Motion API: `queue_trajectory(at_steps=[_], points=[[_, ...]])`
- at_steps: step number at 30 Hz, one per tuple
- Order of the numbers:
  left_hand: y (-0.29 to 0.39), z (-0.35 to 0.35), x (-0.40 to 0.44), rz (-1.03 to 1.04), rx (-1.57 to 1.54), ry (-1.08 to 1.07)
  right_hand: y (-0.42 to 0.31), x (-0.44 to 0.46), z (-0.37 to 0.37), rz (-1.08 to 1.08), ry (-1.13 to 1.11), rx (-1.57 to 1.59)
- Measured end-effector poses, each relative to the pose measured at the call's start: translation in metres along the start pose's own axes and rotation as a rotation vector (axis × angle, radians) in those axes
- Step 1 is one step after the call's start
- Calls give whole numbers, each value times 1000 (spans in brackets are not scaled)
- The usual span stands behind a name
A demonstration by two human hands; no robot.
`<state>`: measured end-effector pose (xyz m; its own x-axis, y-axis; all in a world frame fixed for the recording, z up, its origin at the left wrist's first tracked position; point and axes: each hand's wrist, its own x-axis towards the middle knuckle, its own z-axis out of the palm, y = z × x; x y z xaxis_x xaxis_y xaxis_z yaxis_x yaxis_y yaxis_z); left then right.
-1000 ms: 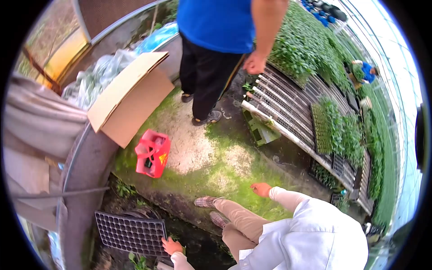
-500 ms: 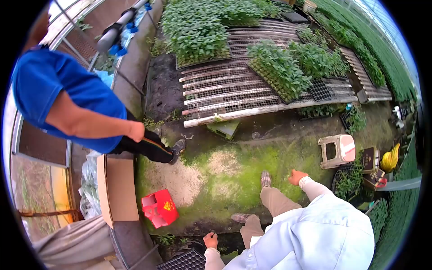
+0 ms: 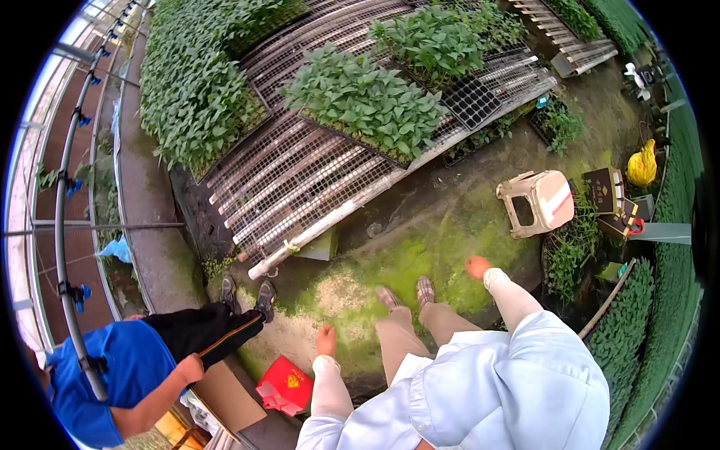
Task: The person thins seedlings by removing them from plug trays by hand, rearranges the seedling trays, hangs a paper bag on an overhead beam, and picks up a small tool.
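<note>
A slatted tabletop (image 3: 270, 176) bearing seedlings (image 3: 364, 105) lies beyond the stool (image 3: 553, 201) and stretches left of it. A person in blue (image 3: 139, 367) stands far left of the stool, just beside a box (image 3: 231, 396). The bag (image 3: 285, 387) stands on the near side of the stool, well to its left. The right hand (image 3: 478, 268) is just left of the stool; the left hand (image 3: 326, 341), farther left of it, is nearest the bag. Neither of the hands visibly has hold of anything; how far open they are, I cannot tell.
</note>
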<state>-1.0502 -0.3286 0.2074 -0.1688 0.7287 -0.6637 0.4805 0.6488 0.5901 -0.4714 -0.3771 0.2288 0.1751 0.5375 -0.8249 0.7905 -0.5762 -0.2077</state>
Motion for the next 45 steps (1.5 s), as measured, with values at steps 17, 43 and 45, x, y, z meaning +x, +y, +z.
queue_trajectory(at_steps=[17, 43, 45], points=[[447, 277, 401, -117, -308, -329, -54, 326, -232, 158, 277, 1448], [613, 332, 555, 144, -755, -74, -51, 435, -365, -297, 730, 1529], [612, 378, 476, -27, -654, -14, 29, 425, -334, 68, 1197, 1185]])
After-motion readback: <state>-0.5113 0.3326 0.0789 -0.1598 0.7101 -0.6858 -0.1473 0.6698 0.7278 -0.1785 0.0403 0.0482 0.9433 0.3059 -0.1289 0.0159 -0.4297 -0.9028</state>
